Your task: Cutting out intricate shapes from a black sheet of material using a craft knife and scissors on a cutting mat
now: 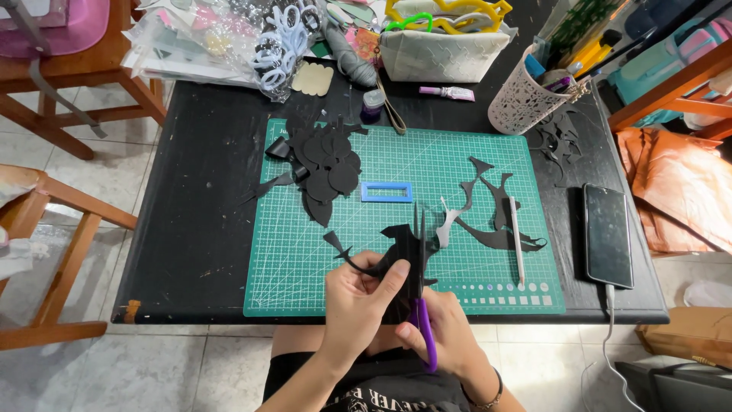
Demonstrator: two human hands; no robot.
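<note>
We hold a black paper cutout [396,248] over the near edge of the green cutting mat [290,282], our left hand [358,301] pinching it from below. Our right hand [446,332] is closed around purple-handled scissors [419,305], blades up against the paper. On the mat, a blue rectangular frame [386,191] lies at the middle, a heap of black shapes [324,164] toward its far left corner, and black offcuts [496,221] beside a white stick [517,236]. A phone [608,234] rests at the table's right edge.

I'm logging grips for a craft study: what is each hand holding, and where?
Left hand pinches the black paper at its near edge; right hand holds the scissors by their purple handles.
</note>
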